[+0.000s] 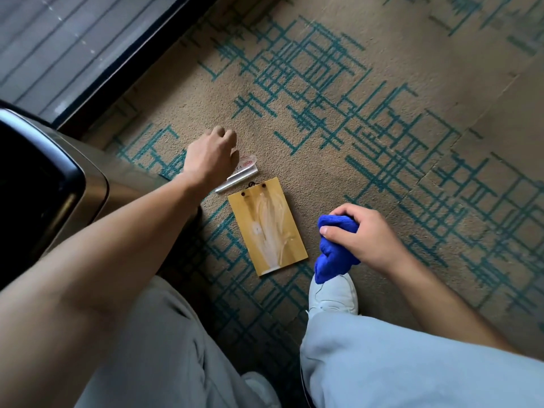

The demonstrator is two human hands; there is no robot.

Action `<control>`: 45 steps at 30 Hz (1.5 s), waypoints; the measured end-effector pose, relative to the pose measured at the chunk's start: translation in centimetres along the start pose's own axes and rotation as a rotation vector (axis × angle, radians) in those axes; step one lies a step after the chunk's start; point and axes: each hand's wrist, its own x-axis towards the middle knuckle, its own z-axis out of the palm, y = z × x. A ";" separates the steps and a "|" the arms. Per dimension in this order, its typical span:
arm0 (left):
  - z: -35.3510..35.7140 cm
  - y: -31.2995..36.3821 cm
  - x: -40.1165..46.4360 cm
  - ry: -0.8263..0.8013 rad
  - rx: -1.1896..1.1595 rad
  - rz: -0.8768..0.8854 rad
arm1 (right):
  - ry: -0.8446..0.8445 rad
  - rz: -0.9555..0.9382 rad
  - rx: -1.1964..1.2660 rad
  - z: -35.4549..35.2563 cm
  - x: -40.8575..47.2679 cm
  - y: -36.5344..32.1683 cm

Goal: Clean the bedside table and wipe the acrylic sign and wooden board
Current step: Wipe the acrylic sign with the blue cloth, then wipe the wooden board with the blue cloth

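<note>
- My left hand [210, 160] reaches over the acrylic sign [240, 175], just above the wooden board [267, 228]; grip unclear.
- Sign looks light, slippery: I'd pinch its edges.
- Right hand [363, 240] clenches the blue cloth [332, 251].

You were in what looked like a hotel bedroom, seen from above the floor. Wall-to-wall tan carpet [382, 83] with a teal crosshatch pattern filled most of the frame, the sort laid in guest rooms. At the upper left ran a dark frame [141, 63] with a striped pale surface behind it, perhaps a window or curtain. At the left edge stood a glossy black-topped table [38, 187] with bronze sides. A small sign [241, 172] and printed board [266, 228] lay on the carpet.
</note>
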 end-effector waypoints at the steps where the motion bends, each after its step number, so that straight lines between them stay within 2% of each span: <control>1: -0.3 0.4 -0.1 0.066 -0.063 0.029 | 0.011 0.002 0.023 0.0 0.1 0.0; 4: -0.3 1.2 -0.1 0.083 -0.186 -0.008 | 0.051 0.013 0.088 -0.2 0.4 -0.1; 8: 3.3 1.9 -3.6 -0.128 -0.086 -0.254 | 0.086 0.033 0.138 0.2 0.8 -0.1; 10: 5.6 2.1 -6.0 -0.189 -0.163 -0.480 | 0.091 0.039 0.138 0.5 1.0 -0.1; 13: 8.1 1.9 -7.5 -0.302 -0.478 -0.832 | 0.081 0.039 0.098 0.9 1.1 0.1; 16: 9.1 2.2 -8.1 -0.268 -0.906 -1.032 | 0.088 0.033 0.093 1.0 1.0 0.5; 18: 9.3 2.3 -8.3 -0.225 -1.085 -1.104 | 0.087 0.043 0.100 0.9 1.0 0.8; 23: 8.3 2.5 -7.7 -0.209 -1.224 -1.050 | 0.095 0.052 0.116 0.7 0.5 1.1; 29: 7.7 4.1 -7.9 -0.263 -1.401 -1.014 | 0.112 0.084 0.125 0.3 -0.1 1.2; 34: 6.1 4.8 -7.4 -0.220 -1.421 -0.956 | 0.120 0.093 0.107 0.0 -0.4 1.6; 41: -1.5 6.0 -5.1 -0.119 -1.555 -0.777 | 0.187 0.086 0.139 -2.3 -0.3 -0.2; 45: -7.4 5.8 -5.6 0.007 -1.597 -0.674 | 0.222 0.044 0.213 -4.7 -0.3 -3.7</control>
